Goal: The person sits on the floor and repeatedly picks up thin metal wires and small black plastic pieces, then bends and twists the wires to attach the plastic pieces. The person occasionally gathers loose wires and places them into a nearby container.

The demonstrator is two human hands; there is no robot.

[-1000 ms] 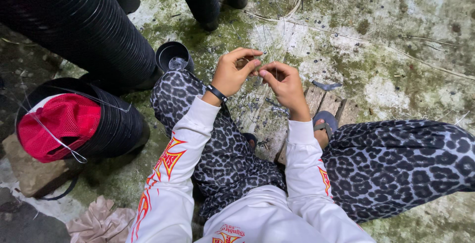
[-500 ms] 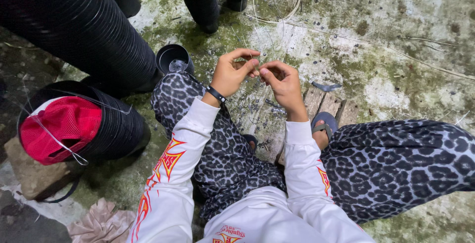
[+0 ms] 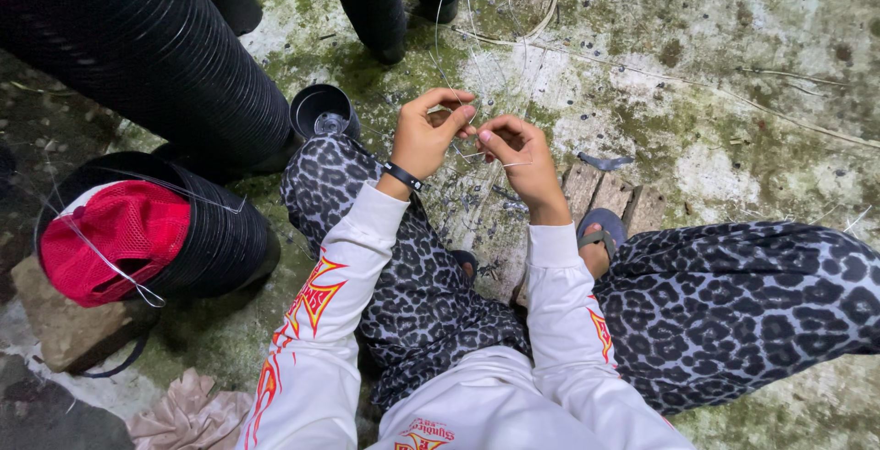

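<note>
I count two hands, my left hand and right hand, at twelve o'clock. Four black pots stand toward eleven and twelve, two long ribbed stacks lie at ten, one red cap at nine.

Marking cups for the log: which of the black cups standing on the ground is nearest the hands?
The lone short black cup beside the left knee, open end up, just left of the left hand. The other cups stand farther away at the top.

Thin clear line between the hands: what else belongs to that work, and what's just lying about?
In hand: thin clear line, left hand, right hand.

Lying about: red mesh cloth, black ribbed plastic tube, small black plastic cup, crumpled beige paper.
</note>
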